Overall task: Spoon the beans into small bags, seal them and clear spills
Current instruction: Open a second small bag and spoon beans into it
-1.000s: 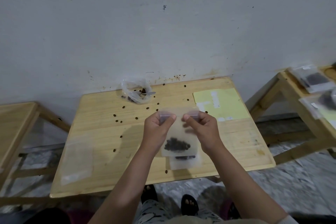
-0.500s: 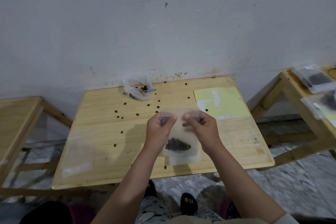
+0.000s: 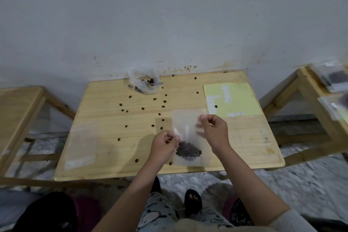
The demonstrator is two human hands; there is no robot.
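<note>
Sealing time: left hand point(image 3: 163, 148) pinches the small bag point(image 3: 188, 137) by its left edge above the wooden table point(image 3: 113, 156), beans point(image 3: 188, 151) sagging low; right hand point(image 3: 213, 130) pinches its top right corner. Best run fingers firmly along the strip, keeping it upright.

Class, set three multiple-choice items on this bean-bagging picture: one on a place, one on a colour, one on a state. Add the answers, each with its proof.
1. Where is the crumpled bag with the spoon?
A. at the table's far edge, near the wall
B. on the floor
C. on the sheet

2. What colour is the paper sheet?
A. red
B. pale yellow-green
C. black

3. How is the small bag of beans held?
A. by no hand
B. by one hand only
C. by both hands

Answers: A, it lies by the wall; B, the sheet is pale yellow-green; C, the left hand and right hand each pinch it.
</note>
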